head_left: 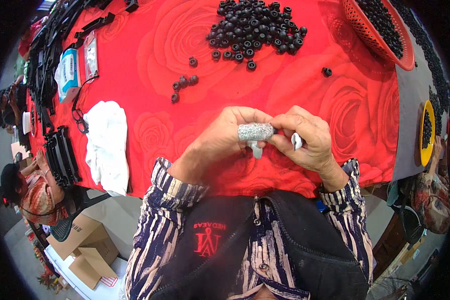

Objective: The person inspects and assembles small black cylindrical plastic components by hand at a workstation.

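Observation:
My left hand and my right hand meet over the near part of the red table. A grey speckled sleeve or wrap covers a finger of my left hand. At its tip, both hands pinch a small dark part, mostly hidden by the fingers. White wrapping hangs under the left fingers, and another white piece shows at a right fingertip. Farther off lies a heap of small round black parts, with several strays left of centre.
A white cloth, glasses and a blue-and-white tissue box lie to the left, beside long black strips. A red basket of black parts stands far right, near a yellow tray. Other people sit at both sides.

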Motion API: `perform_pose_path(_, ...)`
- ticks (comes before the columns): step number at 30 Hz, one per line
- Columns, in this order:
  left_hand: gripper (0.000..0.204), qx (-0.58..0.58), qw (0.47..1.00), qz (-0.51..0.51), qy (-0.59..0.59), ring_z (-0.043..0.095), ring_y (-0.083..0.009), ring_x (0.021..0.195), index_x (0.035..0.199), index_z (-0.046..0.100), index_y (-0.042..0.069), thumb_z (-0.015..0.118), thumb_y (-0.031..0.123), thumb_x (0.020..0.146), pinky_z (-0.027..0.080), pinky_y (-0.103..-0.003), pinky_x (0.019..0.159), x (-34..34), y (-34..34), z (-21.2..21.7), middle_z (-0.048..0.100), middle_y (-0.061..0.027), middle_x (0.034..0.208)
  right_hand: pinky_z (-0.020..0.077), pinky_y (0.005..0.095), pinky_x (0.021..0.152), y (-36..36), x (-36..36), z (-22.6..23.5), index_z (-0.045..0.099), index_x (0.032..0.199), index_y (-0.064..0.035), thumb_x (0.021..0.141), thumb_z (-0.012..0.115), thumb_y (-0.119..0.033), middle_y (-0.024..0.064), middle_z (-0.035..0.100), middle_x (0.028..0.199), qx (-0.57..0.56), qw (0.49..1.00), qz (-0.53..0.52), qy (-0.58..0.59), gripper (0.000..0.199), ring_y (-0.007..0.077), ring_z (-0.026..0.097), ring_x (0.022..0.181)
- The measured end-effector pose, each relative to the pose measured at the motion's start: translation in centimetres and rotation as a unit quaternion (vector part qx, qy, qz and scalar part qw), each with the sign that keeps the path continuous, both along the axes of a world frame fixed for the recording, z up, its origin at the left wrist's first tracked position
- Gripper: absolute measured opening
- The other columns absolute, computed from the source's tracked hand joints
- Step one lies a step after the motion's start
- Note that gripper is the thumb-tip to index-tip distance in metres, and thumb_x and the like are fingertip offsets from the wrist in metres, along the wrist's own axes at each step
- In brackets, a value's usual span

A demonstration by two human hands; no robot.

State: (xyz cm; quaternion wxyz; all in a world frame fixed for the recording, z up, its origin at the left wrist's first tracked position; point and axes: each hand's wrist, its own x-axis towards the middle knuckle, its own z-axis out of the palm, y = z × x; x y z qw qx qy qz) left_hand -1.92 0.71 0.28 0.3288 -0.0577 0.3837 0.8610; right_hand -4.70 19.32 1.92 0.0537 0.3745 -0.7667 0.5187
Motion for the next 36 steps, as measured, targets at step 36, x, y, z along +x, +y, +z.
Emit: perform_pose_path(36, 0.021, -0.119, 0.969, 0.11, 0.185, 0.059, -0.0108, 0.08, 0.096, 0.064, -0.002, 0.066, -0.003, 0.075, 0.05, -0.023, 0.069, 0.6, 0.7, 1.3, 0.062, -0.0069, 0.09, 0.0393, 0.0277, 0.057, 1.9, -0.4, 1.5, 0.054, 0.098, 0.0026, 0.082, 0.054, -0.008, 0.0095, 0.052, 0.077, -0.027, 0.969, 0.028, -0.242, 0.019, 0.0173, 0.051, 0.065)
